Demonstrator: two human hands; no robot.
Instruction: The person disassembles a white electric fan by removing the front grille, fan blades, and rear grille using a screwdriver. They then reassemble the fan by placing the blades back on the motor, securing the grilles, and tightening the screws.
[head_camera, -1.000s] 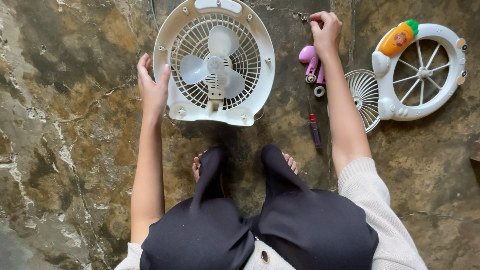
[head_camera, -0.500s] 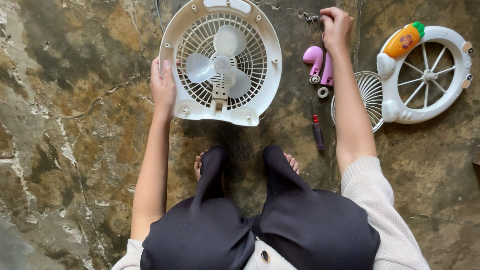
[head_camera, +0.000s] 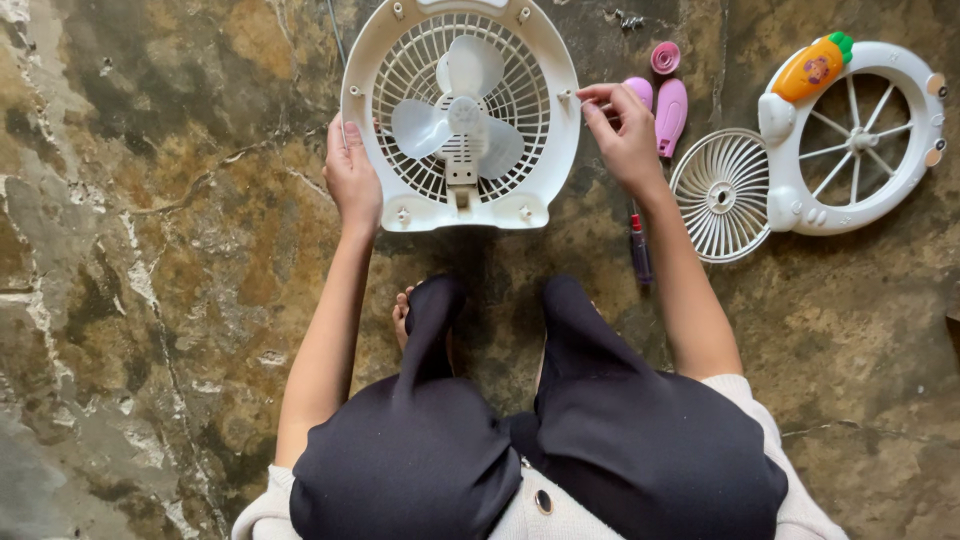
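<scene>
From the head view, the right hand (head_camera: 622, 130) has left the scatter of small screws (head_camera: 628, 19) at the top of the floor (head_camera: 150, 250) and come down to the right rim of the white fan housing (head_camera: 462, 120). Its thumb and forefinger are pinched together at the rim; whether they hold a screw is too small to tell. The left hand (head_camera: 350, 175) has closed in and now rests flat against the housing's left edge, fingers (head_camera: 340, 135) extended, not wrapped around anything.

The housing lies flat on the stone floor, ahead of the person's feet, round, with a ribbed grille and a three-bladed pale propeller (head_camera: 460, 115) at its centre. To its right lie pink plastic parts (head_camera: 668, 110), a screwdriver (head_camera: 638, 250), a loose round grille (head_camera: 722, 195) and a white ring frame with an orange carrot-shaped piece (head_camera: 860, 135).
</scene>
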